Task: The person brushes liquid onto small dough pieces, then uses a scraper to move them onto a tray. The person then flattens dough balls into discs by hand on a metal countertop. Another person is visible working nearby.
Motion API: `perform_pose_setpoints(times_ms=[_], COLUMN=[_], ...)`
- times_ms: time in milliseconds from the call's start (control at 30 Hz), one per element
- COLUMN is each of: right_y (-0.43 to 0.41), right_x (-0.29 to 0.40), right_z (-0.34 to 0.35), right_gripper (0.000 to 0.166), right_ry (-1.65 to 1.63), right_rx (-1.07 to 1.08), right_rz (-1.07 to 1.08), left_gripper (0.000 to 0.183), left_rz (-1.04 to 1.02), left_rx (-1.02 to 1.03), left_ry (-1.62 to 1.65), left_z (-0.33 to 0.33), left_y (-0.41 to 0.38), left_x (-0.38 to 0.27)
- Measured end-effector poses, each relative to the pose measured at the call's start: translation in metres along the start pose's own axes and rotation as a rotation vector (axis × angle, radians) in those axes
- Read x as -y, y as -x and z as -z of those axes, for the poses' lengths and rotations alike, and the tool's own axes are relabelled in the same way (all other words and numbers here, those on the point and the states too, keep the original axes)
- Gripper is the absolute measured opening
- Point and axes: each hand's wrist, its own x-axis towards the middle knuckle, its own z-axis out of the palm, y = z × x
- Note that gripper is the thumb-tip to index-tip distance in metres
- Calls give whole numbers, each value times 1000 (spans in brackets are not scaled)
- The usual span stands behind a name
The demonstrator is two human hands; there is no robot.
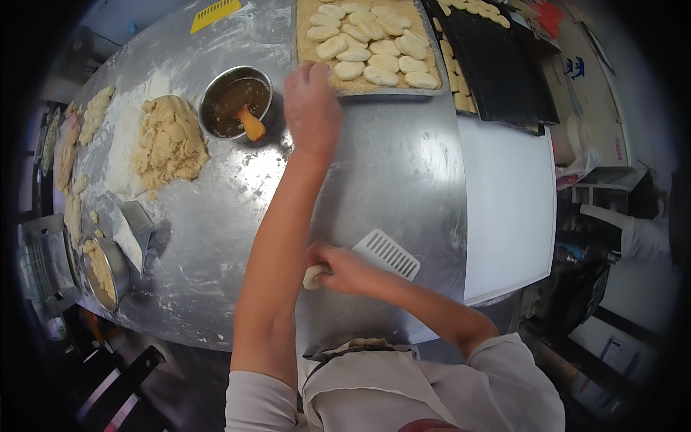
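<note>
My right hand [341, 270] grips a small pale piece of dough [312, 277] low over the steel table [227, 232]. Just beyond that wrist lies a white slotted plastic scraper [388, 254]. My left hand [313, 110] reaches far forward, its fingers curled at the near left corner of a metal tray [391, 92]. Whether anything is inside those fingers is hidden. Flat oval dough pieces [384, 62] lie in the tray on a bed of tan granules. Left of my left hand stands a steel bowl [204, 110] of brown liquid, an orange-handled tool [251, 125] leaning in it.
A big dough mound [170, 143] sits beside flour at left, near a metal scoop [135, 229] and a tilted steel bowl [116, 272]. A yellow slotted scraper [216, 13] lies at the far edge. Black baking trays [496, 70] and a white board [507, 210] flank the right.
</note>
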Motion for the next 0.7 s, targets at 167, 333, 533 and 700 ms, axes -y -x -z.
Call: perform_pose_setpoints(times_ms=[167, 333, 533, 700], right_y=[21, 7, -110, -210], right_x=[11, 4, 67, 98], right_z=[69, 131, 195, 230], right_gripper=[34, 31, 25, 23], right_ry=[5, -502, 295, 859], right_rx=[-79, -346, -856, -850], right_rz=[11, 1, 685, 1035], left_gripper=[33, 20, 14, 15], left_rz=[16, 220, 629, 595], left_rx=[32, 225, 417, 346], left_ry=[-15, 320, 409, 408], left_z=[3, 76, 163, 189], left_y=[33, 143, 224, 243], left_x=[-11, -21, -53, -67])
